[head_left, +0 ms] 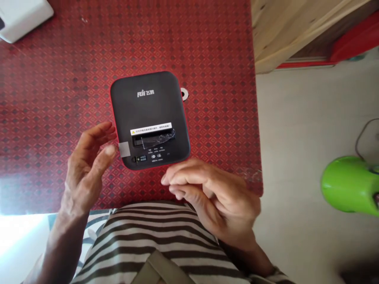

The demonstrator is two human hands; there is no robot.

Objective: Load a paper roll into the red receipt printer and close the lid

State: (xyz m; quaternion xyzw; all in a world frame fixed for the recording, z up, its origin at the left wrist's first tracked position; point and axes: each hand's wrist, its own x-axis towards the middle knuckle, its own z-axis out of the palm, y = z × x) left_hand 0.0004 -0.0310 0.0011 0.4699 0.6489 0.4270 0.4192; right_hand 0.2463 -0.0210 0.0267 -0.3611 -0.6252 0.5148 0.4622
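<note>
A black rounded-square device (149,118) with a white logo lies flat on a red patterned tabletop (59,98). It has a slot under a white and yellow label strip, with clear film over the slot. A small grey tab (124,149) sticks out at its left edge. My left hand (87,165) is beside that edge, thumb and fingers curled loosely, thumb tip at the tab. My right hand (207,197) hovers just below the device's near edge, fingers together and extended leftward, nothing visible in them.
A small white ring (184,94) lies by the device's upper right corner. A white object (22,15) sits at the table's far left corner. Right of the table are pale floor, a wooden piece (284,31) and a green object (349,183).
</note>
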